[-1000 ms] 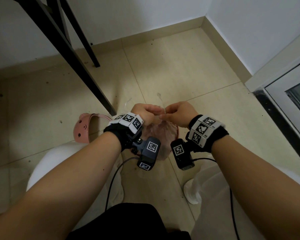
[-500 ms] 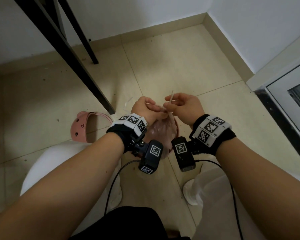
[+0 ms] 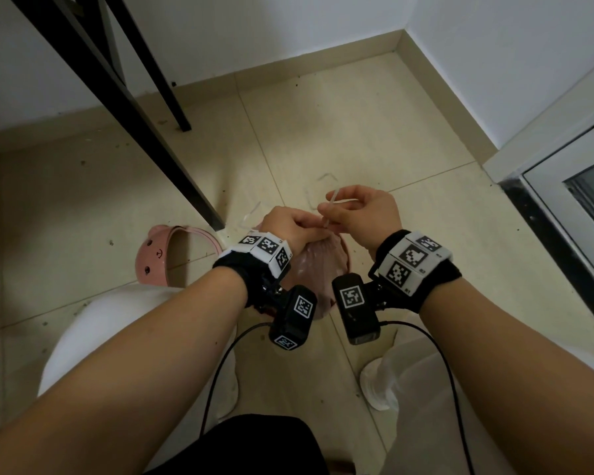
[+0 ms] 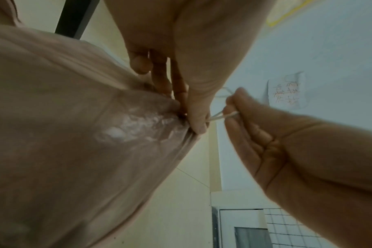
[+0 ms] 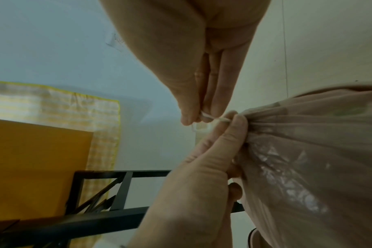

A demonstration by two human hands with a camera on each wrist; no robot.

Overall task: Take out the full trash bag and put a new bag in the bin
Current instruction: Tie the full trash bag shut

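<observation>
The full trash bag (image 3: 314, 269) is thin pinkish plastic, gathered at its neck above the pink bin (image 3: 345, 257). My left hand (image 3: 287, 226) pinches the gathered neck (image 4: 181, 115) between thumb and fingers. Just to its right, my right hand (image 3: 359, 212) pinches the white drawstring (image 3: 330, 204). The drawstring (image 4: 220, 116) runs taut from the neck to that hand, and a loose loop stands above it. In the right wrist view the drawstring (image 5: 212, 118) spans the short gap between the right fingertips (image 5: 188, 120) and the left thumb (image 5: 227, 134). The bag (image 5: 308, 151) hides the bin's inside.
A pink bear-faced lid (image 3: 155, 260) lies on the tiled floor to the left. Black table legs (image 3: 144, 132) slant down close behind the bin. My white-trousered knees (image 3: 93, 323) flank it. A glass door frame (image 3: 563, 207) stands at right, walls meet in the far corner.
The two hands, fist to fist a second ago, have drawn slightly apart. The right hand has pulled the drawstring up and to the right, while the left keeps hold of the neck.
</observation>
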